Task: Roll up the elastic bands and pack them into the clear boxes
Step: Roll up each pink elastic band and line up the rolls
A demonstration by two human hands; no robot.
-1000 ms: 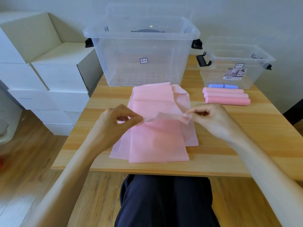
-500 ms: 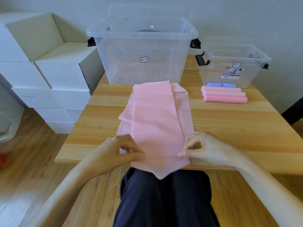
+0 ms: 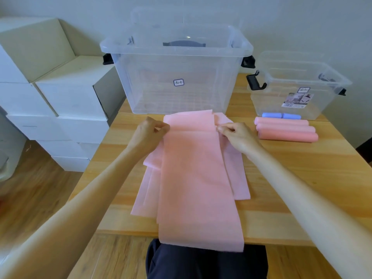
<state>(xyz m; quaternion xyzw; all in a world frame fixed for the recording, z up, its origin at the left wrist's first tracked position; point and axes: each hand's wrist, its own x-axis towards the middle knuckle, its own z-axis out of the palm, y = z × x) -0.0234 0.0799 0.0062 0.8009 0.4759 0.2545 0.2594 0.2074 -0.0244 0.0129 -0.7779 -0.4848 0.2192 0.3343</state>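
The large clear box [image 3: 177, 77] stands at the bench [image 3: 302, 178] far edge. The top pink band [image 3: 197, 178] now lies flat, overhanging the near edge. Left hand [image 3: 150, 130] and right hand [image 3: 234, 133], moved from near edge to far end, pinch its corners; rolling can start.

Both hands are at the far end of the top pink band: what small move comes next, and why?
Probably fold that far edge over to start the roll: left hand and right hand each pinch a far corner of the flat pink elastic band, which is still unrolled.
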